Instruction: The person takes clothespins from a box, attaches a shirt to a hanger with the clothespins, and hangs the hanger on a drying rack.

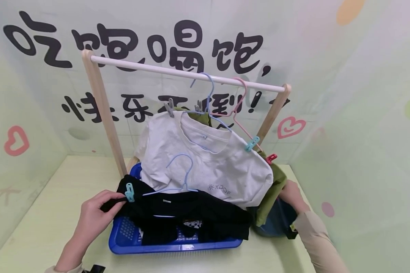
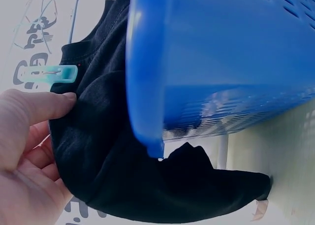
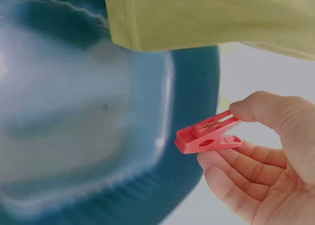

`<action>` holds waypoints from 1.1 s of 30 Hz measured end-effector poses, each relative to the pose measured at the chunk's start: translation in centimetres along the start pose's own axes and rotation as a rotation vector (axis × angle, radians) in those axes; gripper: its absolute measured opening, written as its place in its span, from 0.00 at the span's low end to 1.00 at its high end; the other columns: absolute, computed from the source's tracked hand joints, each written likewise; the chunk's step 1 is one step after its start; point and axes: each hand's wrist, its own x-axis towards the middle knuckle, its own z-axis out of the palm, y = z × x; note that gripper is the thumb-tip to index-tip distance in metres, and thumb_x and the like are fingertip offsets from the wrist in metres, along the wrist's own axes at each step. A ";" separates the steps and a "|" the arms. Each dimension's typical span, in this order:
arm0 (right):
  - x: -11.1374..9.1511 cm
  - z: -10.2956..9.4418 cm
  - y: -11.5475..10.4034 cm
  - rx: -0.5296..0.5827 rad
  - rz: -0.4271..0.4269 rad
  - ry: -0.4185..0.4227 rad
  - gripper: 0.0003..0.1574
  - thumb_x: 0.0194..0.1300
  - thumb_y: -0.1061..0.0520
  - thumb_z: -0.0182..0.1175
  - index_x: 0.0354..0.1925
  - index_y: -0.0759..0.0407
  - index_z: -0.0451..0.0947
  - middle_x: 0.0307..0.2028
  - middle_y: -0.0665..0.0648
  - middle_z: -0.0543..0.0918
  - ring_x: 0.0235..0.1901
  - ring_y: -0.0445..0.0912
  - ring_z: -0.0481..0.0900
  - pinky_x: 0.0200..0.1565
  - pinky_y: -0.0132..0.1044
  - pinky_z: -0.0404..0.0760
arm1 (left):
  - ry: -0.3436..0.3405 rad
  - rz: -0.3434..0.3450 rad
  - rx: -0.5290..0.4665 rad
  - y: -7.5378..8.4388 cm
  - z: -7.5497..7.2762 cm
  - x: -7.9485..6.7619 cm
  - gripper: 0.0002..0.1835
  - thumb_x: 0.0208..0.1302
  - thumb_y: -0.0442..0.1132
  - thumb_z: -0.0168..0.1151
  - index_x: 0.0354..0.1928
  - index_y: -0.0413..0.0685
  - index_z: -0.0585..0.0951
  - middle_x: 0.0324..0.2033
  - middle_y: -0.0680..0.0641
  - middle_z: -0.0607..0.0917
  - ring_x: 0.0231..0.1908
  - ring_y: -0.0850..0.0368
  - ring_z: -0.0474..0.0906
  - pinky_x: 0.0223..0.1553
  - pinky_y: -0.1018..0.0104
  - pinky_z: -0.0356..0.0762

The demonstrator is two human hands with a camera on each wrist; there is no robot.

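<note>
My left hand (image 1: pixel 97 210) pinches the shoulder of a black T-shirt (image 1: pixel 222 219), thumb in front and fingers behind. Beside the thumb, a teal clothespin (image 2: pixel 64 74) clips that shoulder to a blue hanger (image 1: pixel 186 176). The shirt lies draped over a blue basket (image 1: pixel 117 242). On the right, my right hand (image 1: pixel 291 195) holds a red clothespin (image 3: pixel 209 135) between thumb and fingers, above the rim of a dark teal basin (image 3: pixel 194 94). An olive garment's edge (image 3: pixel 206 18) hangs above the basin. The head view does not show the held clothespin.
A wooden rack with a white rail (image 1: pixel 140 66) stands behind the basket. From it hang a white T-shirt (image 1: pixel 205 167), held by grey and teal clips, and the olive garment (image 1: pixel 271 193) behind, on a pink hanger (image 1: pixel 240 121) with a red clip (image 1: pixel 271 158).
</note>
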 end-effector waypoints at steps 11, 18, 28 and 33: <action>-4.8 -3.8 -4.3 0.116 -0.018 -0.006 0.10 0.54 0.60 0.64 0.28 0.66 0.74 0.18 0.54 0.79 0.17 0.41 0.71 0.21 0.33 0.69 | 0.021 0.012 -0.018 -0.1 -0.1 0.0 0.18 0.32 0.15 0.70 0.28 0.40 0.84 0.26 0.48 0.83 0.35 0.82 0.72 0.40 0.89 0.67; -7.5 -5.1 -7.1 0.155 -0.056 -0.013 0.07 0.54 0.61 0.66 0.29 0.62 0.76 0.19 0.48 0.79 0.19 0.36 0.74 0.24 0.31 0.72 | 0.018 0.013 -0.020 -0.1 0.1 0.1 0.18 0.32 0.15 0.70 0.28 0.39 0.83 0.26 0.48 0.83 0.35 0.82 0.72 0.40 0.89 0.67; -8.7 -4.7 -11.5 0.430 -0.441 -0.138 0.13 0.53 0.67 0.67 0.38 0.62 0.77 0.27 0.50 0.82 0.27 0.36 0.79 0.27 0.32 0.80 | 0.007 0.000 -0.001 0.1 -0.1 0.0 0.18 0.33 0.16 0.71 0.29 0.39 0.83 0.26 0.47 0.83 0.34 0.82 0.72 0.40 0.89 0.67; -8.1 -3.7 -14.1 0.557 -0.533 -0.109 0.18 0.50 0.73 0.66 0.41 0.64 0.75 0.31 0.58 0.83 0.31 0.39 0.82 0.31 0.33 0.82 | 0.001 0.000 0.007 0.2 0.0 0.0 0.18 0.33 0.16 0.71 0.28 0.39 0.83 0.25 0.48 0.83 0.34 0.82 0.72 0.39 0.89 0.67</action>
